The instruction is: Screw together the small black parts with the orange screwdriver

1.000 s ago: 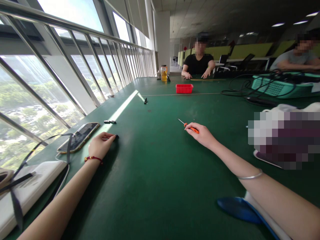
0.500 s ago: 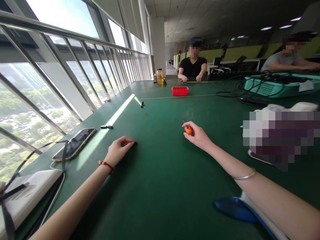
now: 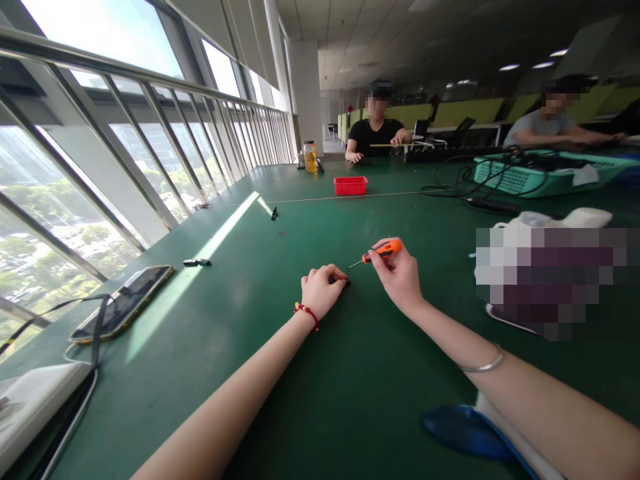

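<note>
My left hand (image 3: 321,291) pinches a small black piece (image 3: 347,283) over the green table (image 3: 280,400); its exact kind is too small to make out. In my right hand (image 3: 401,279) is an orange and black screwdriver (image 3: 387,249), held by its handle. Its thin shaft points left and down, with the tip close to the black piece but seemingly apart from it. Two similar dark pieces lie further off: one black piece (image 3: 197,263) beside the strip of sunlight, another small black piece (image 3: 274,213) beyond it.
A red tray (image 3: 351,186) stands ahead, with a jar (image 3: 311,157) behind it. To the left are a phone (image 3: 123,303) and a white box (image 3: 40,407) with cords. A teal basket (image 3: 540,180) with cables sits at right. Two people sit across the room, one holding a thin stick.
My left hand has moved right with the black piece, toward my right hand. The screwdriver has turned so its shaft points left toward that piece. The person opposite has raised the stick.
</note>
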`<state>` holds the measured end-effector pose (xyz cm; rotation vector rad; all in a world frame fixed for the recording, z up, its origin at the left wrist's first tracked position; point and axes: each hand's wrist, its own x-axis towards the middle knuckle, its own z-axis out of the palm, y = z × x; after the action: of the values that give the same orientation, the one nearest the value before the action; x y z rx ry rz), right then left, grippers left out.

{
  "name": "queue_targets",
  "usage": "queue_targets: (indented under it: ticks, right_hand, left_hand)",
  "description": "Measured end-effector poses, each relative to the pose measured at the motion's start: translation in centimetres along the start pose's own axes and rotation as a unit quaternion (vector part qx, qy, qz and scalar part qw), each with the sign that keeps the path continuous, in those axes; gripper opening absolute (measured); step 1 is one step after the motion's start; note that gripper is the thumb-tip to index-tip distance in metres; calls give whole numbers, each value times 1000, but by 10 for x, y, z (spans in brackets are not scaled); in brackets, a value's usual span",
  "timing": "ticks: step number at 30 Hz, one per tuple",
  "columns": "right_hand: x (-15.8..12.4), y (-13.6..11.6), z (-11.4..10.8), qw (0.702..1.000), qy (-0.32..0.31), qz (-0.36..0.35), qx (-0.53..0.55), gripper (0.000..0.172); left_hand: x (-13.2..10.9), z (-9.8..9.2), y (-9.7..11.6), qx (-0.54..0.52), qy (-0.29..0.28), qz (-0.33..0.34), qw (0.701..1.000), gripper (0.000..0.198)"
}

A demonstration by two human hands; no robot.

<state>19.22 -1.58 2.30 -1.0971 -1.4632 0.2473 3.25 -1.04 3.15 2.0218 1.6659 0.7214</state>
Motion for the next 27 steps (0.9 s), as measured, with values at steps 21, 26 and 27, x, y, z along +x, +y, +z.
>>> queue_targets:
  ticks: [21, 26, 27]
  right_hand:
    - [0, -6, -7, 995, 48, 11, 91, 20]
    - [-2, -7, -4, 996, 27, 1, 87, 20]
    - [-3, -8, -4, 996, 25, -1, 85, 20]
  left_hand:
    - [3, -3, -16, 13, 8, 126, 992, 13]
    - [4, -2, -18, 9, 18, 134, 991, 10]
    - [4, -3, -18, 6, 17, 134, 991, 10]
